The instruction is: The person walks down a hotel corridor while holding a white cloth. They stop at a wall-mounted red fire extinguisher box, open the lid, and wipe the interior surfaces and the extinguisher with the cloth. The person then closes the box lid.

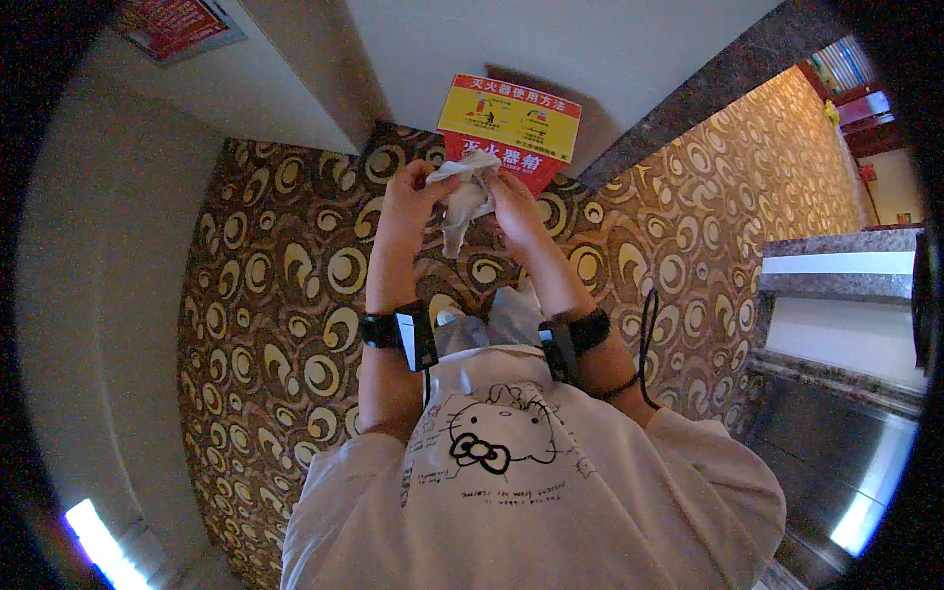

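Note:
Both arms reach forward, and the hands meet over a crumpled white cloth or tissue (466, 202), whose exact kind I cannot make out. My left hand (411, 197) pinches its left upper part between thumb and fingers. On the other side my right hand (513, 205) grips the right edge. A loose end of the white piece hangs down between the wrists. Just beyond the hands stands a red fire extinguisher box (531, 169) with a yellow and red panel (509, 113) on top; the hands and the white piece cover part of its front.
Brown carpet (285, 285) with cream swirls covers the floor. A pale wall (433, 49) with a dark stone-like trim (688, 93) rises behind the box. At the right are grey stone-edged ledges (836, 287). A black strap (649, 334) dangles by my right forearm.

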A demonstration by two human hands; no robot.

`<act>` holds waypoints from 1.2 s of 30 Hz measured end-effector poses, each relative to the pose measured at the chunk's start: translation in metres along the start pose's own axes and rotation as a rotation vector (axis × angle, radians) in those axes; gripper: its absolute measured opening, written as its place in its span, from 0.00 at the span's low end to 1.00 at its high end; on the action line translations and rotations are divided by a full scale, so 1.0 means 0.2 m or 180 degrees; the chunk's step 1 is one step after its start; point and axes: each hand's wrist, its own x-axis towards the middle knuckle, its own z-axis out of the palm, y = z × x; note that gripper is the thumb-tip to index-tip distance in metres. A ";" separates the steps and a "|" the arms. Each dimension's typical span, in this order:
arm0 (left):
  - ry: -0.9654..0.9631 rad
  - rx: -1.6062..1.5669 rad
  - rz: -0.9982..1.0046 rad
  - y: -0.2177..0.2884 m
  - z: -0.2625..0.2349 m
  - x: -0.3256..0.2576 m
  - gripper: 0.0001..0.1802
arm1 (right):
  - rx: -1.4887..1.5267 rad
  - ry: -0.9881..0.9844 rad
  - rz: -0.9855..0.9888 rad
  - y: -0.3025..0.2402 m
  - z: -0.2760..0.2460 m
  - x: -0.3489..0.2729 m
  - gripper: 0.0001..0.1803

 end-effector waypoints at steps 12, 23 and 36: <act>0.0190 -0.0600 -0.0313 -0.12 -0.21 0.40 0.09 | -0.0005 -0.0082 0.0564 -0.08 0.15 0.37 0.19; -0.0411 -0.0008 -0.0347 -0.19 -0.12 1.04 0.08 | -0.1163 -0.0045 0.0912 0.20 -0.11 1.19 0.23; -0.0638 -0.0944 -0.1417 -0.32 -0.09 1.44 0.12 | -0.0162 0.0604 0.1748 0.22 -0.20 1.41 0.19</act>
